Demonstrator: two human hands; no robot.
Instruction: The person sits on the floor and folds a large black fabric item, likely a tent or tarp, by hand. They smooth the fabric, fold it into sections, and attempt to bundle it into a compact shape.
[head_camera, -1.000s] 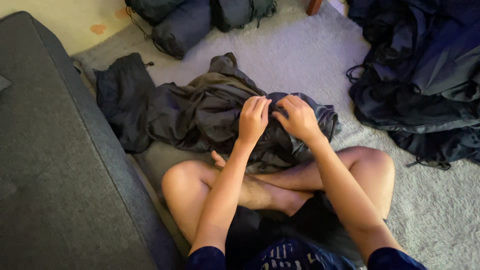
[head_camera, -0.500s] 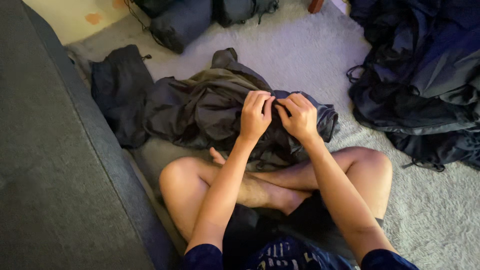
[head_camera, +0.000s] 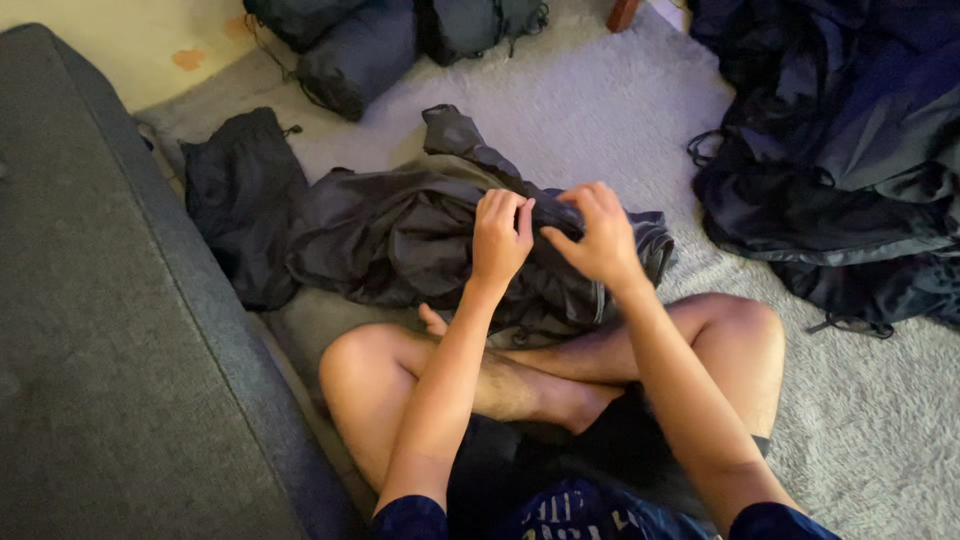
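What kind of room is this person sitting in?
Most likely a living room at home. The person sits cross-legged on a pale shaggy rug beside a grey fabric sofa, with heaps of dark clothing spread about.

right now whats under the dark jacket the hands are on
The jacket lies on the grey rug, its near edge over the crossed legs. Both hands pinch its top; anything beneath is covered.

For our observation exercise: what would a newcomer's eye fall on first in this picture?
First, the two bare hands, left hand and right hand, pinching a crumpled dark grey nylon garment on the pale shaggy carpet before crossed legs. Next, the big heap of black shiny fabric at right and the grey upholstered sofa at left.
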